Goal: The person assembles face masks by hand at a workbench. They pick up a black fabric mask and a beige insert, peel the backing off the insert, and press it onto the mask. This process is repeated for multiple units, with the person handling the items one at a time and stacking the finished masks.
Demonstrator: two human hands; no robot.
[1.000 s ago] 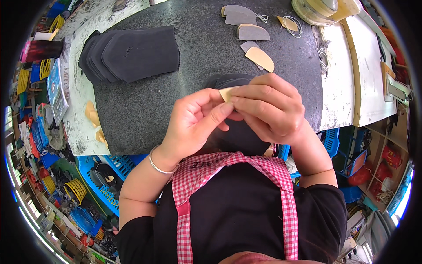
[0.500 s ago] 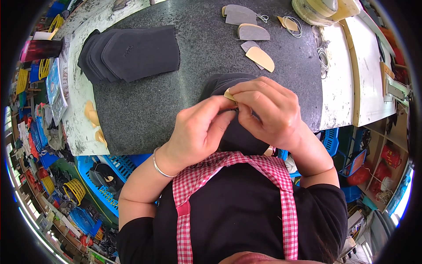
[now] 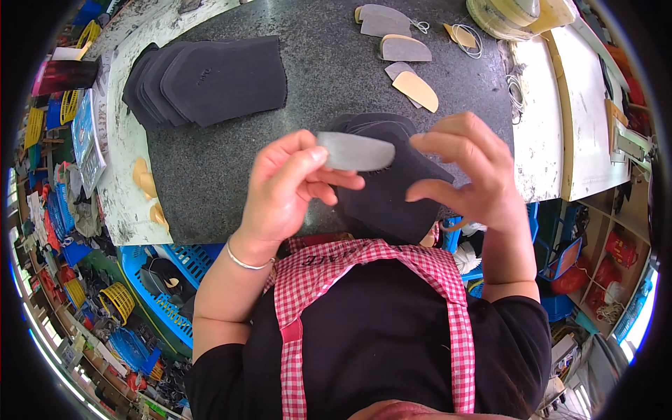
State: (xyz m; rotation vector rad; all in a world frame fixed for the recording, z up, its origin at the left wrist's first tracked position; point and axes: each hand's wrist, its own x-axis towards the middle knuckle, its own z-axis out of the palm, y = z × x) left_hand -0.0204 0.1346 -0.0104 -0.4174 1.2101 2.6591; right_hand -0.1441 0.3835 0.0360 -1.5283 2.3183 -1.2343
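Note:
Between the thumb and fingers of my left hand (image 3: pixel 290 178) is a grey half-oval piece (image 3: pixel 358 152), pinched at its left end and raised above the table. My right hand (image 3: pixel 470 164) hovers to the right of the piece, thumb and fingers apart, with nothing in it. Beneath both hands, a stack of black sheet pieces (image 3: pixel 392 199) lies at the table's front edge. Similar grey and tan half-oval pieces (image 3: pixel 416 92) lie farther back, some overlapping.
A fanned stack of black sheets (image 3: pixel 224 80) lies at the back left of the dark table mat (image 3: pixel 308 91). Tan scraps (image 3: pixel 145 178) rest on the left border. Cord loops (image 3: pixel 467 40) and a tub (image 3: pixel 498 19) are at back right. A blue basket (image 3: pixel 164 301) stands below the front edge.
Both hands were together on a small tan-looking piece. Now they have separated: my left hand holds the piece with its grey face showing, and my right hand has let go and moved right.

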